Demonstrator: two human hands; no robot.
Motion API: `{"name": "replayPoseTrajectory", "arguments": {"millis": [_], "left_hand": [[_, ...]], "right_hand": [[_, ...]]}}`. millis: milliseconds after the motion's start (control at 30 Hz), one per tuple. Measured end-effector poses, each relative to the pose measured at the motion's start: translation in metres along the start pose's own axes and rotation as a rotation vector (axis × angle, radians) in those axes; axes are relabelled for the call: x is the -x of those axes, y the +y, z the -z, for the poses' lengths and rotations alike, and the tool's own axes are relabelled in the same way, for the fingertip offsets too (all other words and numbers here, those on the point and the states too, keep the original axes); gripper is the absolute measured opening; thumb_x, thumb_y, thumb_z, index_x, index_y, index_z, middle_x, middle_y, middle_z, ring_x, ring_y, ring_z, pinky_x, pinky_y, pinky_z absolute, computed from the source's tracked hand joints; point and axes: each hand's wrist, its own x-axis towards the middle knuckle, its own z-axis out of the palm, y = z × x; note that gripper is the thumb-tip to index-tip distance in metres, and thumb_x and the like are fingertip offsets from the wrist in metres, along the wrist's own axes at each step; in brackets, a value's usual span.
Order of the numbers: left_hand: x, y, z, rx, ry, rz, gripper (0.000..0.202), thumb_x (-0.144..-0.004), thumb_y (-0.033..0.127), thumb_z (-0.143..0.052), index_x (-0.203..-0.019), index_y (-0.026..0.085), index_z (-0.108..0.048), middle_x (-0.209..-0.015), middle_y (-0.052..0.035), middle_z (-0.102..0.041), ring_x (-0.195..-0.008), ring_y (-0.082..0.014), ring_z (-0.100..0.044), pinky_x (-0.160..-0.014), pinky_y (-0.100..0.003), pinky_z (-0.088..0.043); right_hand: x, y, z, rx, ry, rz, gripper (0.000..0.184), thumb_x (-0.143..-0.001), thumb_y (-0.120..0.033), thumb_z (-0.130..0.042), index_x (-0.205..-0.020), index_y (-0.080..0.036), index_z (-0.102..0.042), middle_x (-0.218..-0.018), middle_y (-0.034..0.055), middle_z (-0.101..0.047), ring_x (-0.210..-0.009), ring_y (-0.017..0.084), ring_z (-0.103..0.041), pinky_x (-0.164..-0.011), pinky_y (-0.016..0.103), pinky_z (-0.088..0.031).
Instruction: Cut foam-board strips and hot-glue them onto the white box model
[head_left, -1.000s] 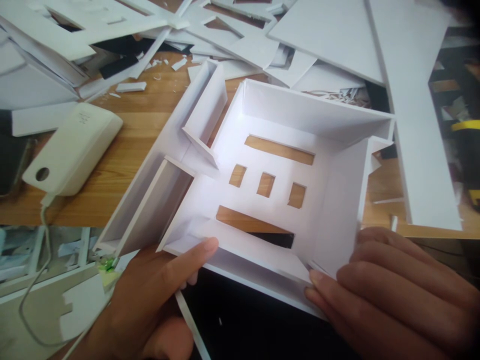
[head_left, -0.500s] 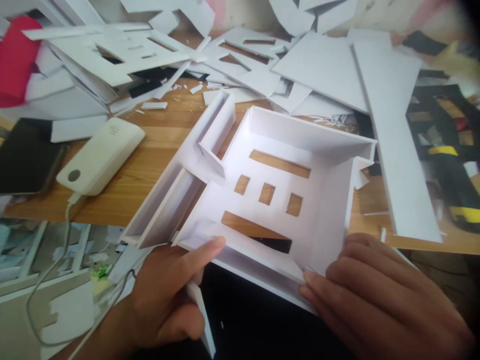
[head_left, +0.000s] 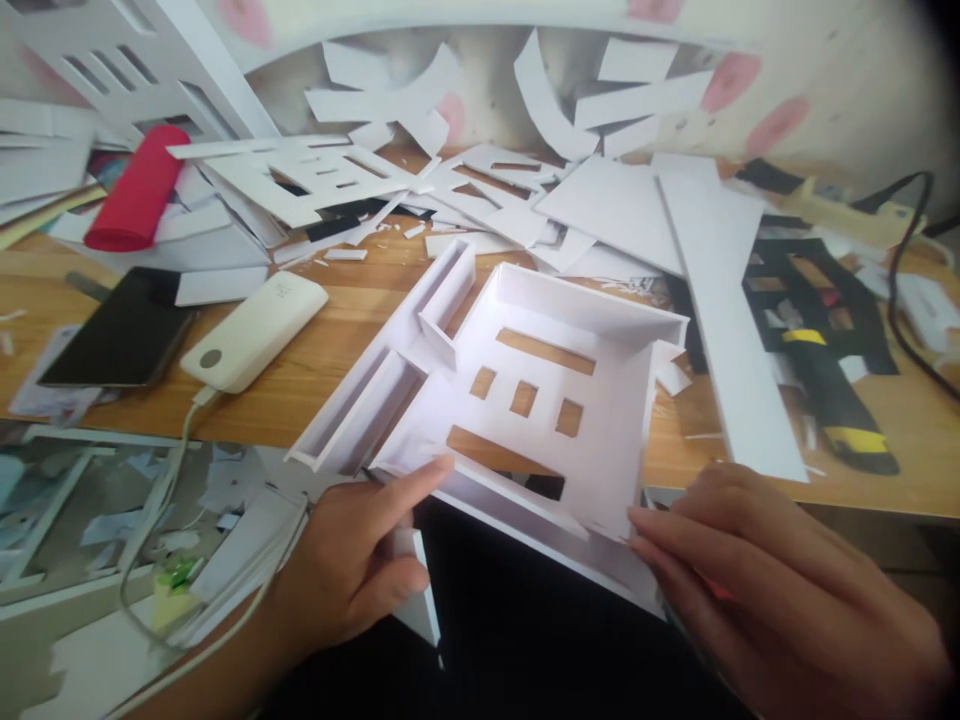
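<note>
Five slots (head_left: 523,398) pierce the open white box (head_left: 585,312) beyond the left fingers (head_left: 417,485) grasping it. Whether the right fingers (head_left: 701,545) grip is unclear.

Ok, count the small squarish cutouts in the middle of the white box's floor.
3, in a row across the white box: left cutout, middle cutout and right cutout, between the far slot and near slot. None seems hidden.
</note>
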Motion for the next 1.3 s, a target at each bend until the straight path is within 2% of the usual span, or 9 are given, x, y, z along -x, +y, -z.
{"name": "replayPoseTrajectory", "arguments": {"millis": [133, 333, 533, 733, 833, 933, 1067, 1200, 1300], "left_hand": [[0.000, 0.002, -0.003, 0.013, 0.031, -0.001, 0.053, -0.100, 0.054, -0.035, -0.144, 0.026, -0.041, -0.060, 0.0078, -0.057, -0.052, -0.0089, -0.056, -0.058, -0.022, -0.044], [0.000, 0.003, -0.004, -0.072, 0.096, 0.033, 0.051, -0.099, 0.051, -0.039, -0.147, 0.033, -0.040, -0.071, 0.0055, -0.066, -0.057, -0.0108, -0.061, -0.060, -0.022, -0.046], [0.005, -0.001, -0.007, -0.150, 0.147, 0.042, 0.050, -0.096, 0.045, -0.046, -0.145, 0.034, -0.045, -0.098, 0.0019, -0.077, -0.083, -0.0157, -0.073, -0.066, -0.019, -0.053], [0.003, -0.012, -0.005, -0.240, 0.146, -0.012, 0.047, -0.096, 0.044, -0.046, -0.143, 0.037, -0.048, -0.121, 0.0051, -0.073, -0.101, -0.0183, -0.073, -0.079, -0.020, -0.058], [-0.003, -0.006, 0.005, -0.250, 0.184, -0.058, 0.041, -0.096, 0.037, -0.046, -0.136, 0.039, -0.054, -0.119, 0.0064, -0.073, -0.101, -0.0178, -0.073, -0.082, -0.022, -0.059], [-0.012, 0.007, 0.014, -0.238, 0.277, -0.029, 0.030, -0.096, 0.037, -0.046, -0.121, 0.036, -0.062, -0.105, 0.0050, -0.077, -0.090, -0.0178, -0.074, -0.078, -0.023, -0.058], [-0.027, 0.019, 0.019, -0.312, 0.368, 0.035, 0.023, -0.098, 0.039, -0.044, -0.108, 0.029, -0.064, -0.094, 0.0022, -0.076, -0.080, -0.0176, -0.073, -0.077, -0.026, -0.055], [-0.042, 0.024, 0.029, -0.324, 0.266, 0.122, 0.031, -0.100, 0.043, -0.040, -0.099, 0.027, -0.066, -0.088, 0.0031, -0.076, -0.072, -0.0167, -0.071, -0.065, -0.024, -0.050], [-0.048, 0.030, 0.039, -0.192, 0.189, 0.185, 0.036, -0.100, 0.045, -0.039, -0.096, 0.024, -0.068, -0.091, 0.0021, -0.076, -0.080, -0.0165, -0.070, -0.068, -0.022, -0.050]], "right_hand": [[0.000, -0.002, 0.000, -0.004, 0.011, 0.003, 0.014, -0.091, -0.008, -0.063, -0.104, -0.013, -0.066, -0.087, 0.0053, -0.059, -0.076, 0.015, -0.054, -0.066, 0.027, -0.044], [-0.024, -0.014, -0.016, 0.048, -0.197, 0.031, 0.011, -0.095, -0.011, -0.056, -0.097, -0.017, -0.065, -0.081, 0.0035, -0.061, -0.075, 0.019, -0.049, -0.071, 0.033, -0.036], [-0.036, -0.016, -0.024, 0.223, -0.310, 0.097, 0.014, -0.093, -0.015, -0.057, -0.080, -0.018, -0.062, -0.070, -0.0001, -0.057, -0.064, 0.017, -0.044, -0.064, 0.034, -0.028], [-0.037, -0.019, -0.023, 0.312, -0.362, 0.087, 0.019, -0.088, -0.017, -0.063, -0.071, -0.018, -0.053, -0.073, -0.0010, -0.058, -0.066, 0.016, -0.045, -0.062, 0.032, -0.026], [-0.039, -0.021, -0.022, 0.324, -0.384, 0.080, 0.018, -0.084, -0.016, -0.065, -0.071, -0.018, -0.053, -0.075, -0.0011, -0.059, -0.067, 0.016, -0.046, -0.062, 0.032, -0.027], [-0.038, -0.022, -0.023, 0.336, -0.380, 0.066, 0.017, -0.084, -0.015, -0.066, -0.071, -0.018, -0.055, -0.075, -0.0006, -0.060, -0.067, 0.016, -0.048, -0.063, 0.032, -0.029], [-0.034, -0.020, -0.026, 0.325, -0.331, 0.086, 0.018, -0.088, -0.014, -0.061, -0.071, -0.018, -0.056, -0.073, -0.0001, -0.058, -0.065, 0.015, -0.046, -0.063, 0.032, -0.029], [-0.030, -0.018, -0.028, 0.296, -0.274, 0.105, 0.022, -0.092, -0.014, -0.056, -0.071, -0.018, -0.057, -0.071, 0.0005, -0.056, -0.066, 0.016, -0.044, -0.065, 0.032, -0.029], [-0.029, -0.017, -0.028, 0.244, -0.250, 0.098, 0.023, -0.094, -0.013, -0.054, -0.071, -0.018, -0.057, -0.070, 0.0009, -0.055, -0.066, 0.016, -0.044, -0.066, 0.032, -0.029]]}}
